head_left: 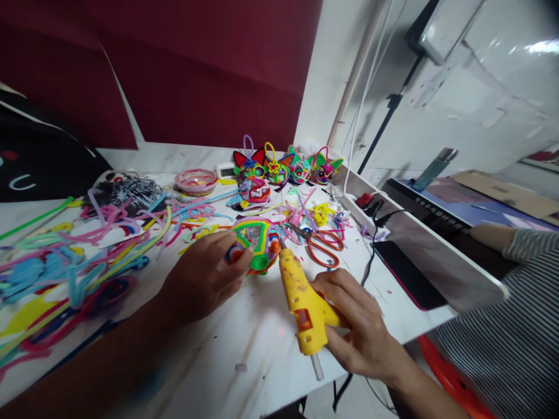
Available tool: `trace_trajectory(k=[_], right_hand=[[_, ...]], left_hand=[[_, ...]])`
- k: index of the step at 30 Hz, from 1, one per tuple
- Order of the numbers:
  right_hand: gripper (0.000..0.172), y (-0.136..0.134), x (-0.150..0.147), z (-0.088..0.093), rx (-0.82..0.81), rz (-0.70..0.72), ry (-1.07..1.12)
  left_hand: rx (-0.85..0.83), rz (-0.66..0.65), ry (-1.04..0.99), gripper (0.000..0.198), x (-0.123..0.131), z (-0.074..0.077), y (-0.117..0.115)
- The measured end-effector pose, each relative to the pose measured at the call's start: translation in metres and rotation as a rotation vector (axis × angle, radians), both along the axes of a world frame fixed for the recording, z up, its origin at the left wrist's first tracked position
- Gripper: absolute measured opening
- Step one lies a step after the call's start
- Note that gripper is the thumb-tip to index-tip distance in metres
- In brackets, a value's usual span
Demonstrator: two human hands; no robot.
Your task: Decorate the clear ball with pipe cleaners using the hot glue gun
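Observation:
My right hand [358, 323] is wrapped round the handle of a yellow hot glue gun [301, 299], a clear glue stick [317, 368] poking from its back end. The gun's tip is close to the right side of a colourful pipe-cleaner animal head [261, 247], green, yellow and orange. On that head's left side my left hand [213, 270] grips it with thumb and fingers. Just beyond the nozzle lie scissors with orange handles [325, 247]. Whether the glue tip touches the head cannot be made out.
Finished pipe-cleaner heads [276, 166] stand along the wall, near a small white timer [226, 170] and a round dish [195, 181]. Loose pipe cleaners [78, 273] cover the left side. A power strip [371, 218] and black phone [410, 273] lie right; another person's striped sleeve [530, 244] is beyond the partition.

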State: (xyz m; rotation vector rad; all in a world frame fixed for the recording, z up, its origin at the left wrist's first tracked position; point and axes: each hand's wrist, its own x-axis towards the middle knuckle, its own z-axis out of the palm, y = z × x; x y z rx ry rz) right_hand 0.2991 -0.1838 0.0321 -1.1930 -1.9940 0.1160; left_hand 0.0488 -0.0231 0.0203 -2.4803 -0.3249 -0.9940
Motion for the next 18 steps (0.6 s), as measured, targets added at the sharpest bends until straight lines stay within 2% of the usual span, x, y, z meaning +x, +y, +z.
trace_trajectory(k=[5,11,15,18], right_hand=[[0.033,-0.011,0.006,-0.006,-0.146,-0.105,-0.133],[0.031,-0.006,-0.002,-0.018,-0.37,-0.138,-0.243],[0.034,-0.001,-0.002,-0.008,-0.395,-0.089,-0.3],[0.036,0.006,-0.002,0.011,-0.298,-0.04,-0.304]], left_hand=[[-0.014,0.002,-0.008,0.025,-0.001,-0.002,0.0],[-0.015,0.002,0.015,0.024,0.0,0.003,-0.002],[-0.026,0.002,0.002,0.025,-0.001,0.003,-0.001],[-0.029,-0.013,-0.011,0.024,-0.001,0.002,-0.001]])
